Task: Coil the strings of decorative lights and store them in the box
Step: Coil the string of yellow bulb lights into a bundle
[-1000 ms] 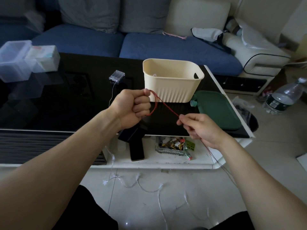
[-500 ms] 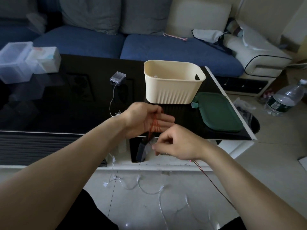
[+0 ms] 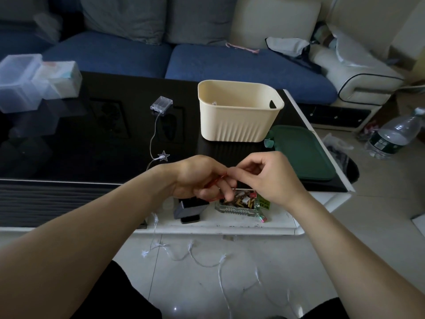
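A thin red light string (image 3: 216,181) is wound round the fingers of my left hand (image 3: 200,178), which holds it over the table's front edge. My right hand (image 3: 266,178) pinches the string's end right at the left fingertips. The cream ribbed box (image 3: 239,125) stands open on the black table just beyond my hands. A second string, clear wire with star lights (image 3: 163,155), runs from a clear battery case (image 3: 161,104) on the table down to the floor (image 3: 207,261) by my knees.
A green lid (image 3: 301,153) lies right of the box. Clear plastic containers (image 3: 34,81) sit at the table's far left. A glass dish (image 3: 239,204) and a black device (image 3: 189,209) lie on the lower white shelf. A water bottle (image 3: 393,134) stands on the floor at right.
My right hand swung round the left hand, wrapping the red string, and came up to the left fingertips. The loose red tail that trailed to the floor is now out of sight.
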Available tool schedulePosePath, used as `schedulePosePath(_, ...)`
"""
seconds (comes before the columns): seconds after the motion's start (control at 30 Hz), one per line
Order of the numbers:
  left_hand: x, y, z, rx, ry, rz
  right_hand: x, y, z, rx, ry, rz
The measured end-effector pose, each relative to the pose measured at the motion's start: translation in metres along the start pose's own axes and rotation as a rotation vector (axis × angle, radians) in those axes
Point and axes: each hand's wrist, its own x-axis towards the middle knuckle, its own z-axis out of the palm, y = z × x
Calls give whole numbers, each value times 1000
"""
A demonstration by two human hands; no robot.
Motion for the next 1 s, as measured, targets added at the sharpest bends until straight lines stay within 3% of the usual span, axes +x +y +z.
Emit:
schedulePosePath(0.07, 1, 0, -1, -84, -29, -11, 2, 3, -2, -40, 70, 29)
schedulePosePath(0.17, 1, 1, -5, -146, -39, 0, 3, 7, -5, -67, -21, 94)
schedulePosePath(0.3, 3, -1, -8, -163, -16, 76, 1, 7, -5, 198, -202, 163)
schedulePosePath(0.43, 4, 1, -11, -295, -22, 100, 2, 6, 2, 343, -163, 186)
schedulePosePath(0.53, 3, 3, -11, -338, -64, 116, 4, 5, 8, 342, -120, 205)
schedulePosePath(0.7, 2, 7, -12, -349, -63, 136, 5, 3, 7, 204, -201, 182)
schedulePosePath(0.87, 1, 12, -19, -560, 125, 279, 6, 20, 1, 5, -192, 254)
schedulePosePath(1.0, 7, 9, -29, -803, 377, 395, 5, 33, 0, -58, -246, 388)
